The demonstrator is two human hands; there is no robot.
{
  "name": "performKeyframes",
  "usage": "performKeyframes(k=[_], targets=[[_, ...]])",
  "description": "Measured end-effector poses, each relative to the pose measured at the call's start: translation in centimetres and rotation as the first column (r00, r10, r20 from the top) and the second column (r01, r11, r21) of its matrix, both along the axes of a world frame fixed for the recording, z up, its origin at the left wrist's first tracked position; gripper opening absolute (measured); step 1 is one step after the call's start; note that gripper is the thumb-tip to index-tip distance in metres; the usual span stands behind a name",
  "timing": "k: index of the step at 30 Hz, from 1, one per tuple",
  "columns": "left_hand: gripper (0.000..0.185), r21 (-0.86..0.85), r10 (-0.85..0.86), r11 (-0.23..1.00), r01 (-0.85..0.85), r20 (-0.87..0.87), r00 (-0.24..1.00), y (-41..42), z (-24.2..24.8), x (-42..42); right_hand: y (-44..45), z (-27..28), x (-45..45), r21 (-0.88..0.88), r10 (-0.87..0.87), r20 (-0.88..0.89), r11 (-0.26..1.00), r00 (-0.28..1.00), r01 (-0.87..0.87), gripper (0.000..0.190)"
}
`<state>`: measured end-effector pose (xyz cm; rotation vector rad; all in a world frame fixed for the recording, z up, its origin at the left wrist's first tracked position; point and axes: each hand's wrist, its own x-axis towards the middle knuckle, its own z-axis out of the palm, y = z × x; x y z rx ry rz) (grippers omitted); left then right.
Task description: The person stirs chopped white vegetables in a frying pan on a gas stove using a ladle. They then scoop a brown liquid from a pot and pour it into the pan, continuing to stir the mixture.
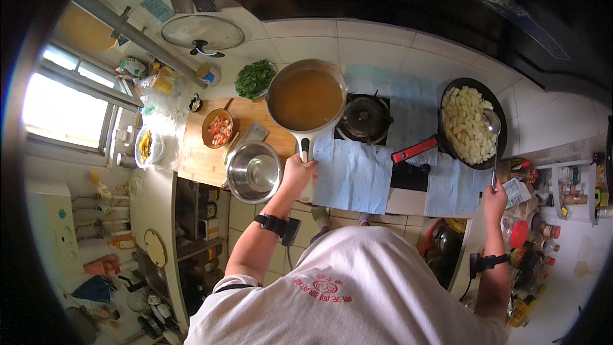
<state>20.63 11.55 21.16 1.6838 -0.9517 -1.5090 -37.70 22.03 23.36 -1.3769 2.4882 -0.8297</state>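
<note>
My left hand is closed round the handle of a pot of brown liquid, held between the cutting board and the left burner. At the right, my right hand grips a long metal spoon, whose bowl rests on diced pale vegetables in a black frying pan. The pan has a red handle pointing to the lower left. Beside my left hand, a steel bowl stands at the front edge of the wooden cutting board.
A bowl of diced reddish food and a knife blade lie on the board. Leafy greens stand behind it. The left burner has blue sheets around it. A glass lid is by the wall; jars crowd the right.
</note>
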Motion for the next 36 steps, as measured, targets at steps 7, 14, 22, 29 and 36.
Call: performKeyframes(k=[7, 14, 22, 29, 36], targets=[[0.009, 0.001, 0.21, 0.978, -0.21, -0.015, 0.978, -0.8, -2.1, 2.4, -0.5, -0.5, 0.8, 0.066, 0.038, 0.035, 0.997, 0.999, -0.04, 0.035], [0.007, -0.022, 0.366, 0.93, -0.367, -0.04, 0.93, -2.0, -4.4, 2.9, -1.1, -1.2, 1.4, 0.015, 0.042, 0.099, 0.999, 0.994, -0.044, 0.031], [0.005, -0.017, 0.426, 0.904, -0.427, -0.028, 0.904, -2.3, -5.0, 2.7, -1.5, -0.7, 1.8, 0.08, 0.011, 0.178, 0.996, 0.984, -0.026, 0.029], [0.009, -0.02, 0.471, 0.881, -0.473, -0.075, 0.879, -2.6, -6.2, 2.3, -1.2, -2.5, 0.0, 0.02, 0.055, 0.155, 0.998, 0.986, -0.058, 0.029], [0.015, -0.073, 0.443, 0.896, -0.437, 0.125, 0.888, -2.2, -8.1, 3.2, 0.0, -1.6, 0.0, -0.134, 0.049, 0.186, 0.991, 0.981, -0.024, 0.024]])
